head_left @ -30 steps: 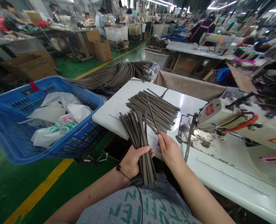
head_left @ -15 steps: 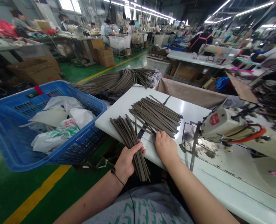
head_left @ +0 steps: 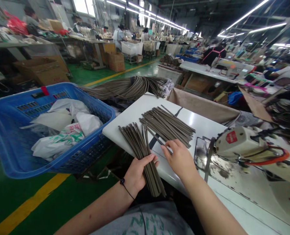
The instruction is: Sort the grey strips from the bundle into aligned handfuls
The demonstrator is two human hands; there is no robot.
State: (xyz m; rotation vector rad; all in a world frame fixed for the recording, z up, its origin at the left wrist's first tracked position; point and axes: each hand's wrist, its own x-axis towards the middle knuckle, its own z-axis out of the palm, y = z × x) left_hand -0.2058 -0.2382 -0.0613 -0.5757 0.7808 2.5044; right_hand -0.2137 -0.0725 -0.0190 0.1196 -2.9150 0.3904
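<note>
A bundle of grey-brown flat strips (head_left: 136,140) is gripped in my left hand (head_left: 140,171), thumb across the front, its lower ends hanging past the table's front edge. My right hand (head_left: 179,158) is closed on one end of a single strip (head_left: 158,138), which slants up and left toward the bundle. Beyond my hands, a spread pile of similar strips (head_left: 169,125) lies on the white sewing table (head_left: 125,120). A dark band (head_left: 154,141) runs beneath the pile.
At right stands a sewing machine (head_left: 235,140) with its metal plate. A blue basket (head_left: 86,153) holding white plastic bags (head_left: 59,147) is on the left. Behind the table lie a heap of long strips (head_left: 132,86) and a brown fabric-sided bin (head_left: 203,106). Other people work farther back.
My right hand has lifted slightly off the table edge of the pile, drawing a single strip away from it. The left hand still grips the bundle. The camera view has shifted a little.
</note>
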